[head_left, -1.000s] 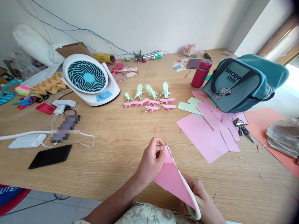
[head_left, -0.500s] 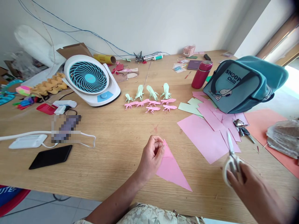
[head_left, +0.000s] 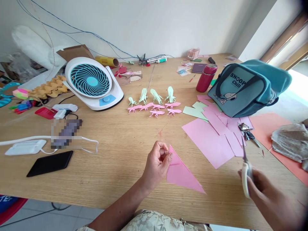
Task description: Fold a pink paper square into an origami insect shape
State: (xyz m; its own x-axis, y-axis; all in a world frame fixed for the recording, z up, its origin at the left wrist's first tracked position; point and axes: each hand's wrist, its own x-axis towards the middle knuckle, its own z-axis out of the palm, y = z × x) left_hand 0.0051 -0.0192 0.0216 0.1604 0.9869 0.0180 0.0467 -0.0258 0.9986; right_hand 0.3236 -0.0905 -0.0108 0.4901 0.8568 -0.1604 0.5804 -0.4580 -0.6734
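My left hand [head_left: 158, 162] pinches the upper left edge of a pink paper [head_left: 181, 176] folded into a triangle, its long point toward the lower right. In my right hand [head_left: 262, 186] is a pair of scissors [head_left: 245, 175] with white handles, blades pointing up and away from me; they look closed. The scissors are well apart from the folded paper. Ahead on the table stand several pink folded-paper insects [head_left: 157, 113] and several pale green ones [head_left: 156, 96], in rough rows.
Loose pink sheets [head_left: 208, 141] and green paper pieces [head_left: 196, 112] lie right of centre, with keys [head_left: 250, 134] beside them. Behind are a teal bag [head_left: 243, 89] and a red flask [head_left: 206, 78]. A white fan [head_left: 113, 99] and a black phone [head_left: 50, 163] are at left.
My right hand has moved slightly right with the scissors, which have turned edge-on. The folded paper has shifted and turned a little to the right in my left hand.
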